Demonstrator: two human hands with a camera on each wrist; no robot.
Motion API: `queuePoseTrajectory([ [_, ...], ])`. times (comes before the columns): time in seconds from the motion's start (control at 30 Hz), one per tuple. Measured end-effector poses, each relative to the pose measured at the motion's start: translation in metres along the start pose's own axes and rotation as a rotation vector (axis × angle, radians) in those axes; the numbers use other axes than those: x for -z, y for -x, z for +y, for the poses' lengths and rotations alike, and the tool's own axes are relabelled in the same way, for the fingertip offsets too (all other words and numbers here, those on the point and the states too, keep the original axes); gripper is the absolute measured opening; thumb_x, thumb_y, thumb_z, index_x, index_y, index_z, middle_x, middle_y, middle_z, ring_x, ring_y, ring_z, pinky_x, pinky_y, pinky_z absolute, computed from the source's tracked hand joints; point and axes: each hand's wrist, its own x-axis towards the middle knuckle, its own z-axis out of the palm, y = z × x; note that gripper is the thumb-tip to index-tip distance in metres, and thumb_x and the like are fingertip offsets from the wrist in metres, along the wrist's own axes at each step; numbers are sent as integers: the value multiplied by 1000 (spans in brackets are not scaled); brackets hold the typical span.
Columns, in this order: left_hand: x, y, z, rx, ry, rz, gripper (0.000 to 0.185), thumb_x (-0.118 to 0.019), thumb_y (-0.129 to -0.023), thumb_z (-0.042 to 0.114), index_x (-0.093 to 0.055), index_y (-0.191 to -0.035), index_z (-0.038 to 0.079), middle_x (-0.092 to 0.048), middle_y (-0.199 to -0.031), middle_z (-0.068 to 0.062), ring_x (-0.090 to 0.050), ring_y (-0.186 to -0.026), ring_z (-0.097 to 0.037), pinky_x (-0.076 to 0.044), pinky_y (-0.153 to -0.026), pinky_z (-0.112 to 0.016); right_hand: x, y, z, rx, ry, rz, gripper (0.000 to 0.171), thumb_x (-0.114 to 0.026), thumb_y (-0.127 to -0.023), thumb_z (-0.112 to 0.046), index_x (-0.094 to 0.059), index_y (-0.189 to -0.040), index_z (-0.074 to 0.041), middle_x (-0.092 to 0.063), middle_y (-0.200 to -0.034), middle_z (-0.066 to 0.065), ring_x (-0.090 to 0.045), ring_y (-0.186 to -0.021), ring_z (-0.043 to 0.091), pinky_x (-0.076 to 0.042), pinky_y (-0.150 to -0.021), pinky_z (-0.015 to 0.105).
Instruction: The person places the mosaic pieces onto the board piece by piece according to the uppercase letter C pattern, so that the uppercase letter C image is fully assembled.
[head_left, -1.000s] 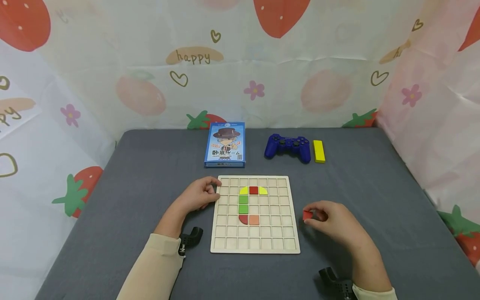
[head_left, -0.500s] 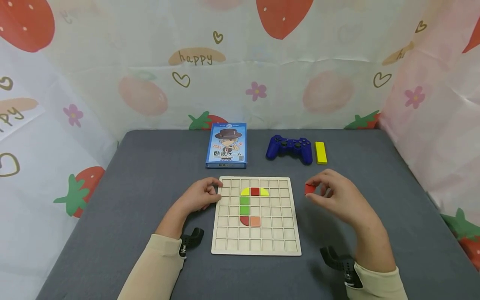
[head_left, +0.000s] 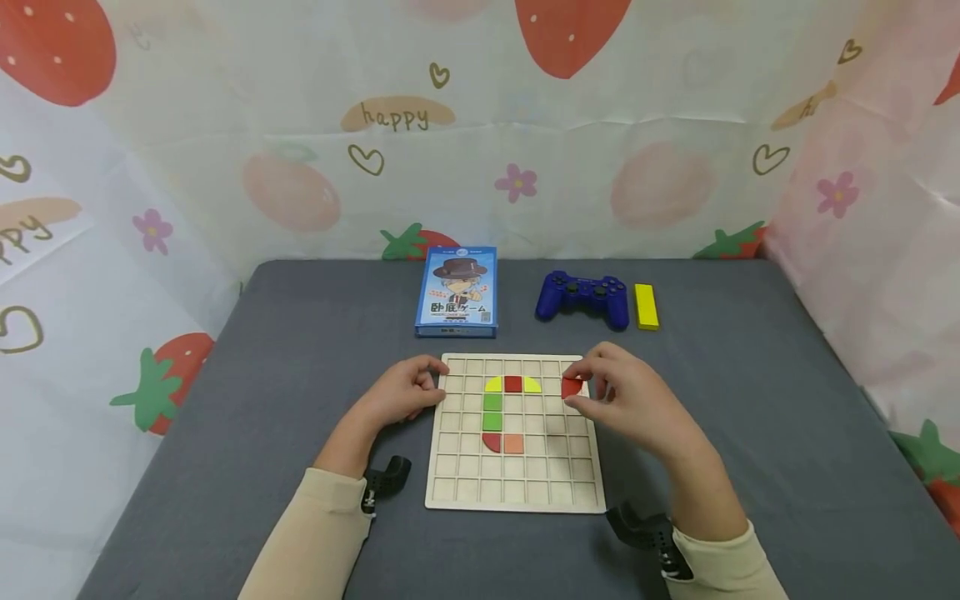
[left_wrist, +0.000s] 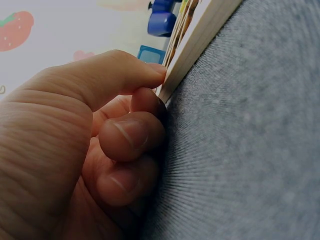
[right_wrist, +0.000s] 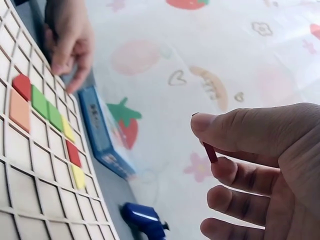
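The right hand (head_left: 628,402) hovers over the grid board's (head_left: 517,492) far right corner, pinching a red piece (head_left: 572,387) — left hand (head_left: 401,390), fingers curled, presses the board's left edge.

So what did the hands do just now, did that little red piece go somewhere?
The right hand carried the red piece from the grey table on the right, up and then leftward, until it is over the wooden grid board near its upper right corner, still pinched in the fingers. The left hand stayed at the board's left edge. The coloured pieces already on the board, the blue box and the game controller did not move.
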Motion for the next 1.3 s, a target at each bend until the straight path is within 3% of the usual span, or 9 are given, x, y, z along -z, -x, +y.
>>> queuePoseTrajectory([
  [0.3, -1, 1, -1, 10, 2, 6, 35, -71, -95, 11, -61, -128, 5, -54, -64, -3, -41, -42, -15, -34, -44, -31, -27, -9, -2, -27, 63, -153, 16, -83, -88, -17, -75, -102, -15, -60, -94, -5, -55, -79, 16, -48, -69, 33],
  [0.57, 0, 0, 1, 12, -7, 10, 35, -71, -95, 11, -61, -128, 5, -55, -65, -3, -42, -43, -15, -34, -44, -31, -51, -15, 3, -16, 110, -247, 10, -84, -85, -17, -78, -93, -19, -61, -88, -10, -53, -72, 9, -46, -67, 30],
  [0.77, 1, -1, 2, 13, -15, 10, 36, -72, -95, 11, -61, -128, 5, -55, -65, -4, -42, -43, -15, -34, -44, -31, -64, -15, 4, -106, 143, -312, 9, -88, -81, -18, -80, -85, -19, -64, -86, -11, -54, -73, 9, -48, -69, 33],
  [1.0, 0, -1, 3, 20, -11, 17, 36, -72, -94, 11, -61, -128, 6, -55, -65, -3, -42, -43, -15, -34, -44, -31, -72, -15, 0, -196, 201, -307, 7, -89, -81, -22, -84, -85, -21, -66, -84, -13, -59, -78, 8, -51, -71, 35],
  [1.3, 0, -1, 2, 19, -9, 12, 36, -72, -94, 11, -61, -128, 5, -55, -65, -3, -42, -44, -15, -34, -44, -30, -77, -16, -2, -178, 305, -302, 9, -89, -81, -21, -85, -90, -23, -72, -89, -10, -66, -86, 12, -54, -73, 37],
])
